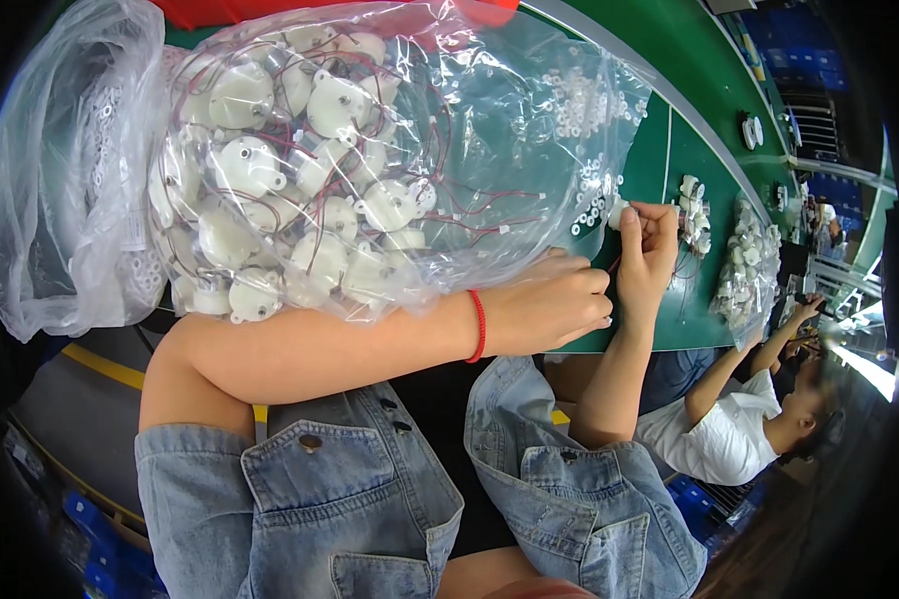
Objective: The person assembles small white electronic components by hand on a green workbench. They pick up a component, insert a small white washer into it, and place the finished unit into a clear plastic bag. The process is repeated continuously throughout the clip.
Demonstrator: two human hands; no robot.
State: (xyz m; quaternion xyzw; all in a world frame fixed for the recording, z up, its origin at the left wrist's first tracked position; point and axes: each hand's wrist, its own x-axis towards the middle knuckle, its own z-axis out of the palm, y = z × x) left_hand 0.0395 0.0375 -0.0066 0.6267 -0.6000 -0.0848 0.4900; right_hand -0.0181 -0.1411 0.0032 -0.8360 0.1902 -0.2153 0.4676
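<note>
My left hand [559, 301], with a red cord bracelet [477, 325] at the wrist, is closed with curled fingers beside the bag's lower right edge. A tiny white spot shows at its fingertips; what it holds, if anything, I cannot make out. Just to the right, my right hand [649, 248] is raised and pinches a small white plastic part [617, 214] between thumb and fingers. Loose white washers [591, 200] lie next to that part on the green table [659, 130]. A large clear plastic bag [489, 110] full of white motors [250, 165] with thin red and dark wires lies over the left side.
Another crumpled clear bag [70, 180] with white rings stands at far left. Further right are a cluster of white wired parts [693, 215] and a filled bag [747, 265]. A person in a white shirt [719, 429] sits at the right. A red bin [340, 10] edges the top.
</note>
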